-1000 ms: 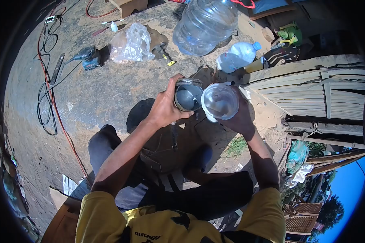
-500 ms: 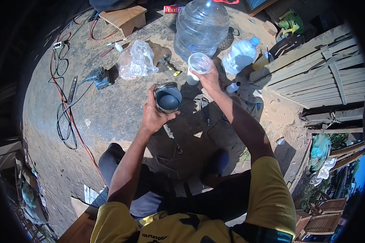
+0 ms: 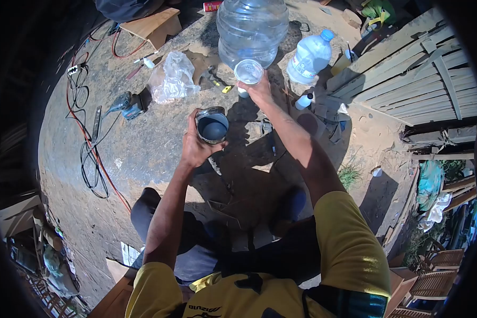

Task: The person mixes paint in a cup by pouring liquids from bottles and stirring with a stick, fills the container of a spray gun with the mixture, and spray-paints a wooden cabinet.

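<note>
Clear cup (image 3: 248, 72) moved away from can (image 3: 212, 112) holding grey liquid (image 3: 213, 130).

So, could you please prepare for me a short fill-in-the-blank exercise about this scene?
A round, clear plastic tub is in the person's ____ hand, and a round open can is in the left hand. The ridged clear plastic bottle beside the huge clear jug has a ____ cap. The small white bottle has a ____ cap.

Missing words: right; blue; black.
</note>
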A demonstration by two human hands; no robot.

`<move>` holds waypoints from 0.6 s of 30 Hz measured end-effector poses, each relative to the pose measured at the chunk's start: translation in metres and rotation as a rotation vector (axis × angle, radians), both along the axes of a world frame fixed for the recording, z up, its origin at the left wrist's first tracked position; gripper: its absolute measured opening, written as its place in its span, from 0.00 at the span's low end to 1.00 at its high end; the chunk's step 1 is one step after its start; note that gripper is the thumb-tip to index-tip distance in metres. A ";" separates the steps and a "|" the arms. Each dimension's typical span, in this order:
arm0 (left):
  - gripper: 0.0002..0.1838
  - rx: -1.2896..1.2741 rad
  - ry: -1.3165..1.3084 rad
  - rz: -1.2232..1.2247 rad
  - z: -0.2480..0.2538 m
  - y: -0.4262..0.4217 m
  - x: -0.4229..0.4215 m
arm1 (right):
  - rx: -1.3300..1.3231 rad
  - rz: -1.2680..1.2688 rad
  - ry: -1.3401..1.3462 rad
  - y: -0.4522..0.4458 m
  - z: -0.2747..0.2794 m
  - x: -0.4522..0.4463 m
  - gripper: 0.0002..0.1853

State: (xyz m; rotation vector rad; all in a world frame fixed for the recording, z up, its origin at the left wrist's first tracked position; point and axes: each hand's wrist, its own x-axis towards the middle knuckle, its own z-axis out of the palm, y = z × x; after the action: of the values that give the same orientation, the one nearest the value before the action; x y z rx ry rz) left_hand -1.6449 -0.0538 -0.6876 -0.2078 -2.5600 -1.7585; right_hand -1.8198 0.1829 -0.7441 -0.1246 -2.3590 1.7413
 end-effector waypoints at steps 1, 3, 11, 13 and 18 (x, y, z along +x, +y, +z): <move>0.66 0.023 -0.005 -0.038 0.000 0.002 -0.003 | -0.013 0.022 -0.040 0.001 -0.001 0.000 0.52; 0.66 0.039 -0.006 -0.080 -0.009 0.004 -0.008 | -0.051 0.040 -0.019 0.003 0.001 0.004 0.54; 0.67 0.253 -0.116 -0.219 -0.045 0.010 -0.045 | 0.349 0.075 -0.243 0.032 0.015 0.057 0.26; 0.68 0.311 -0.157 -0.245 -0.050 0.013 -0.056 | 0.024 0.315 -0.173 0.021 0.040 0.078 0.24; 0.68 0.088 -0.102 -0.329 -0.066 0.019 -0.084 | -0.086 0.617 -0.191 0.015 0.017 0.059 0.25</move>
State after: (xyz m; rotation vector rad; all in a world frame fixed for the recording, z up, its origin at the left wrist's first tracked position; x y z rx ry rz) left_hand -1.7284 -0.0351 -0.7538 -0.5809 -2.6333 -2.0321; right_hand -1.7605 0.1976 -0.7276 0.4988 -2.6448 2.1727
